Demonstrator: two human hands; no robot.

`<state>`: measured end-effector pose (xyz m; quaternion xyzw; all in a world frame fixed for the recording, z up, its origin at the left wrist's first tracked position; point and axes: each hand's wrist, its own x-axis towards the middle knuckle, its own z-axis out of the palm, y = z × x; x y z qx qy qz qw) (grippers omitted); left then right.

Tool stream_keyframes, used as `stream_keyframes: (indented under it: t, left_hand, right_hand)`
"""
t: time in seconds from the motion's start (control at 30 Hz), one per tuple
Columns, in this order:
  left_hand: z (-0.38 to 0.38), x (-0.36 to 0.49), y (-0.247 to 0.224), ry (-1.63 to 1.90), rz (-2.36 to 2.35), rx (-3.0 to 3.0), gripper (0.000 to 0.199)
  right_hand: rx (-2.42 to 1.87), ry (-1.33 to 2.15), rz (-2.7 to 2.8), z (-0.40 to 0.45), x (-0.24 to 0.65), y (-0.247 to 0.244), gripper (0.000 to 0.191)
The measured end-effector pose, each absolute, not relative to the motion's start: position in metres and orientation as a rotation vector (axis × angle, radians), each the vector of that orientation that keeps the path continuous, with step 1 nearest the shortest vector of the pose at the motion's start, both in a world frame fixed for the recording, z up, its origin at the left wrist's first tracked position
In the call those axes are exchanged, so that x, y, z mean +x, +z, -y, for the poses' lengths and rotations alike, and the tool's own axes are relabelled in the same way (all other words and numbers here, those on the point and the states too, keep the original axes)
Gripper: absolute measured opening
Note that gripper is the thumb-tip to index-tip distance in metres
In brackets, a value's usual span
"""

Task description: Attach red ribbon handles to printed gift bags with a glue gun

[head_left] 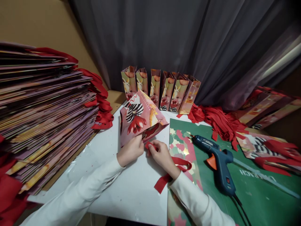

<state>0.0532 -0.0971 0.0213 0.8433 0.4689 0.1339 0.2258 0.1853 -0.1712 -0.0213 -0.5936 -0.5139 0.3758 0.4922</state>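
A pink patterned paper gift bag [138, 121] with a zebra and a red flower lies tilted on the white table, its open end turned toward me. My left hand [132, 150] is at that opening, fingers curled on the bag's edge. Close beside it, my right hand [161, 153] pinches the end of a red ribbon [161, 184]. The ribbon's rest trails under my right wrist onto the table. Partly hidden by the hands is the inside of the bag.
Several finished-looking bags [155, 88] stand at the back. A tall stack of flat bags [51, 119] rises at left. On a green board [249, 201] at right rests a blue glue gun [218, 160] with a glue stick. Behind it lie red ribbons [218, 121].
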Motion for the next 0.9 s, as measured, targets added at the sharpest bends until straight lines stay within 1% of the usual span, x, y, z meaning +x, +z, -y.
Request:
stream_keyframes:
  t: [0.17,0.3,0.4,0.5,0.57,0.77,0.9]
  left_hand:
    - [0.102,0.055,0.022,0.286,-1.249,2.371,0.031]
    - [0.105,0.056,0.02,0.292,-1.174,2.392,0.041]
    - [0.107,0.056,0.018,0.317,-1.126,2.39,0.048]
    - [0.108,0.056,0.017,0.335,-1.106,2.391,0.048]
    - [0.108,0.056,0.018,0.371,-1.089,2.396,0.046]
    - [0.11,0.057,0.02,0.378,-1.139,2.329,0.032]
    - [0.112,0.058,0.017,0.539,-1.065,2.36,0.038]
  right_hand:
    - [-1.453,0.83,1.206,0.173,0.182,-0.02,0.018]
    - [-1.504,0.745,1.199,0.173,0.181,-0.018,0.012]
    - [-1.516,0.748,1.162,0.171,0.181,-0.018,0.014]
    - [-1.481,0.786,1.125,0.171,0.181,-0.019,0.016]
    - [-1.454,0.806,1.104,0.171,0.181,-0.019,0.014]
    - [-1.268,0.95,1.151,0.172,0.186,-0.024,0.015]
    - [-1.237,0.972,1.08,0.173,0.184,-0.027,0.014]
